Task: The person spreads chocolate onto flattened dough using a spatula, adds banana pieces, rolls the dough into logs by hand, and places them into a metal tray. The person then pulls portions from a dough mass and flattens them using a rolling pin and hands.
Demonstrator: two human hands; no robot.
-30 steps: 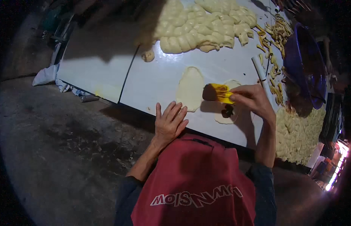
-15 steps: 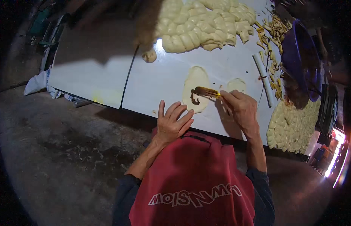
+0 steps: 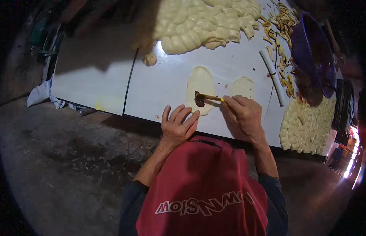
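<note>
A flat oval of rolled dough [image 3: 200,77] lies on the white table, with a patch of dark brown paste [image 3: 199,102] on its lower half. My right hand [image 3: 244,114] is closed around the yellow handle of a small spatula [image 3: 212,97]. The spatula's dark, coated tip touches the paste. My left hand [image 3: 178,124] has its fingers spread, the fingertips at the near edge of the dough. A second, smaller dough piece [image 3: 243,86] lies just beyond my right hand.
Many dough pieces [image 3: 198,25] are massed at the far side, with one small ball [image 3: 150,59] apart. At right are a white rod [image 3: 272,74], pale strips [image 3: 284,23], a purple basin [image 3: 312,51] and more dough pieces [image 3: 307,126]. A seam [image 3: 130,82] crosses the white tabletop [image 3: 92,86].
The spatula has turned in my right hand and its tip has moved slightly left into the paste. The paste, a looping smear before, is now a more compact patch. My left hand stays by the dough.
</note>
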